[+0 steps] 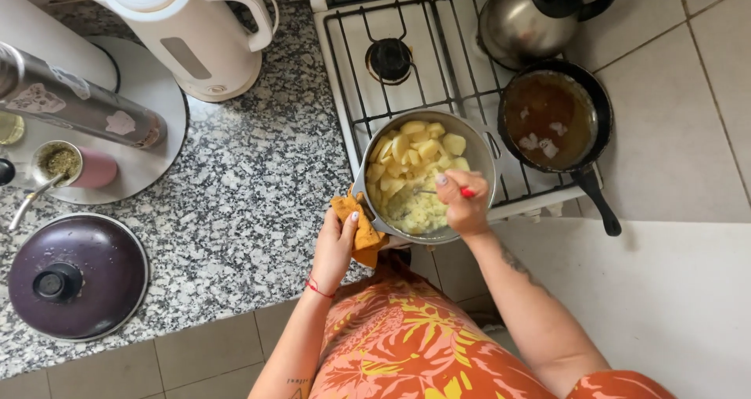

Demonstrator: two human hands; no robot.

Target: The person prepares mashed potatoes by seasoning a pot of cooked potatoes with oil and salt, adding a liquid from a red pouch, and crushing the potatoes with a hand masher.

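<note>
A steel pot (pixel 483 150) of pale yellow potato chunks stands on the front left burner of a white stove (pixel 344 94). The near part of the potatoes looks mashed. My left hand (pixel 338 246) grips the pot's near-left rim through an orange cloth (pixel 358 225). My right hand (pixel 463 203) is over the pot's near side, closed on a red-handled utensil (pixel 466 192) whose metal end reaches into the potatoes.
A black frying pan (pixel 557 117) with brown liquid sits right of the pot, a metal kettle (pixel 528 16) behind it. On the granite counter (pixel 250 195) are a white electric kettle (pixel 192 31), a dark pot lid (pixel 74 278), a pink cup (pixel 82 167) and a steel flask (pixel 70 102).
</note>
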